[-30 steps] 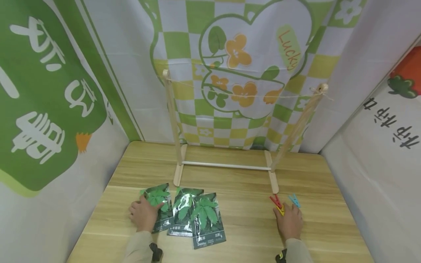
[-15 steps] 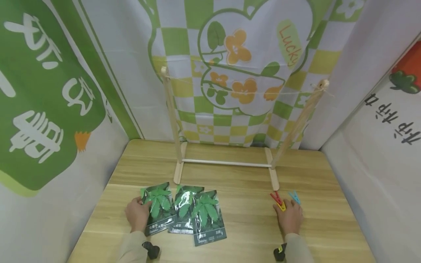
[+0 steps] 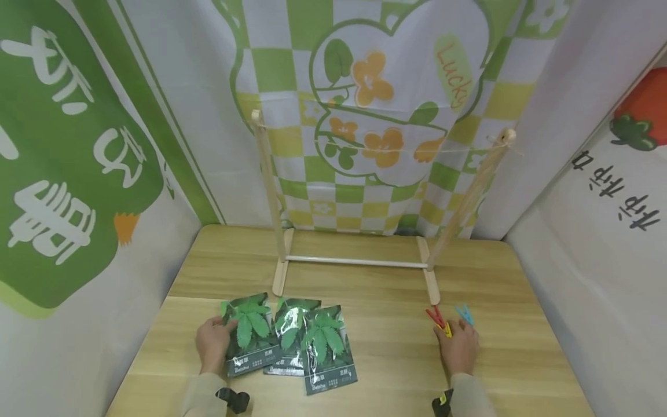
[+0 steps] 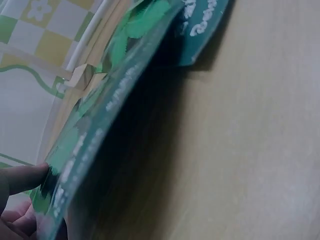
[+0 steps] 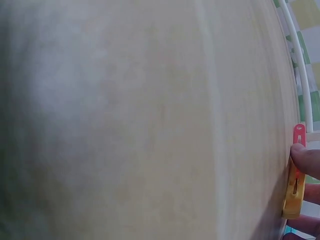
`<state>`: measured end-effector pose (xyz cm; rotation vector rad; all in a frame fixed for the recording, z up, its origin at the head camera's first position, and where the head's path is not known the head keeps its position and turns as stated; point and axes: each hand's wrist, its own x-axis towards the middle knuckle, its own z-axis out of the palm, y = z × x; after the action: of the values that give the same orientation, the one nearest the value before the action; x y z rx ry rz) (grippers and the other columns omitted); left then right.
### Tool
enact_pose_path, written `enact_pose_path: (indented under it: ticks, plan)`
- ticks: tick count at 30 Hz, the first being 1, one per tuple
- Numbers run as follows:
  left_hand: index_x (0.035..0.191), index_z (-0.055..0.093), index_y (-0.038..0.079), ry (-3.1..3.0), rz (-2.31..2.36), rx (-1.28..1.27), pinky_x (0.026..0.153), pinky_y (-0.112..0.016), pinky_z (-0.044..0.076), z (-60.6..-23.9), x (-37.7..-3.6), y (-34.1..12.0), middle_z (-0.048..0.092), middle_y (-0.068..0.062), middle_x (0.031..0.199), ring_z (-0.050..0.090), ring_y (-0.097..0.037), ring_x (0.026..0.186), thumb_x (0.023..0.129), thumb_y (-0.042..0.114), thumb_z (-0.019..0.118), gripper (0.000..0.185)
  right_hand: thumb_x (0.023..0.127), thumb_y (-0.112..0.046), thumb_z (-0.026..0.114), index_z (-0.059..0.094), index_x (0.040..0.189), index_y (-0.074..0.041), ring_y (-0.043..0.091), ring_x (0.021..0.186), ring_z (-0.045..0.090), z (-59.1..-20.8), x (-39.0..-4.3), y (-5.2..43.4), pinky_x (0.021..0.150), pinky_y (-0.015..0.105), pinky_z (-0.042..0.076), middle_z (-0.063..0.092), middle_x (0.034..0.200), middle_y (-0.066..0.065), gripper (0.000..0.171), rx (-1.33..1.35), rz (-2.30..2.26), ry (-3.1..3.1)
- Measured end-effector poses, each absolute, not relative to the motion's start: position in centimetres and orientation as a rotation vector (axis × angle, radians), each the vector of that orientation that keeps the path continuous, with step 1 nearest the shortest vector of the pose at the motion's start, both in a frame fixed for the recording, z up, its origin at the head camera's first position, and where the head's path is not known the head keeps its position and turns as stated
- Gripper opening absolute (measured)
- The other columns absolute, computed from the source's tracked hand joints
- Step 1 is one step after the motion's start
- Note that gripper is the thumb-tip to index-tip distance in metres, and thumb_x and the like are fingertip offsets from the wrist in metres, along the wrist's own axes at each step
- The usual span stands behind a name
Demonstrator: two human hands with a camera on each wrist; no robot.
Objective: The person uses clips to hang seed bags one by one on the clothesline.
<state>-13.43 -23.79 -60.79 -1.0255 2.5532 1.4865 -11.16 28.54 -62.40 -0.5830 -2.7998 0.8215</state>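
My left hand (image 3: 213, 345) pinches the left edge of a glossy leaf-print packet (image 3: 252, 333), thumb on its face. In the left wrist view this packet (image 4: 95, 135) is tilted up from the table, with a dark shadow beneath it. Two similar packets, a middle one (image 3: 292, 330) and a right one (image 3: 329, 350), overlap beside it. My right hand (image 3: 458, 349) pinches a yellow clothespin (image 3: 447, 330) between thumb and fingers. A red clothespin (image 3: 435, 316) lies against the yellow one, and a blue clothespin (image 3: 465, 314) is just past the fingertips.
A wooden stand with a left post (image 3: 270, 191), a right post (image 3: 464, 208) and a white crossbar (image 3: 359, 262) stands at the back of the table (image 3: 385, 289). A thin string (image 3: 406, 151) spans the post tops. Printed curtains (image 3: 365, 202) enclose the table.
My left hand has slid left from over the packet to its edge, and the packet's lower part has shifted slightly right. The right hand has stayed at the clothespins.
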Motion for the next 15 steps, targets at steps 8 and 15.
enact_pose_path:
  ticks: [8, 15]
  plan:
    - [0.133, 0.05, -0.005, 2.383, 1.633, -1.03, 0.111, -0.059, 0.032, -60.54, -13.24, -23.68, 0.046, -0.03, 0.141, 0.04, -0.047, 0.133, 0.096, 0.028, 0.059, 0.051, 0.088, -0.027, 0.071, 0.064, 0.118, 0.007, 0.049, 0.118, 0.045, -62.42, -10.95, 28.36, 0.097, 0.061, 0.037, 0.053, 0.128, 0.032, 0.046, -0.607, 0.858, -2.752]
    - [0.132, 0.051, -0.003, 2.336, 1.727, -1.005, 0.112, -0.058, 0.032, -59.86, -13.26, -23.67, 0.047, -0.027, 0.141, 0.041, -0.044, 0.132, 0.095, 0.028, 0.06, 0.049, 0.089, -0.024, 0.07, 0.063, 0.118, 0.008, 0.046, 0.112, 0.048, -61.93, -11.11, 28.6, 0.093, 0.059, 0.04, 0.057, 0.123, 0.031, 0.044, -0.662, 1.007, -2.727]
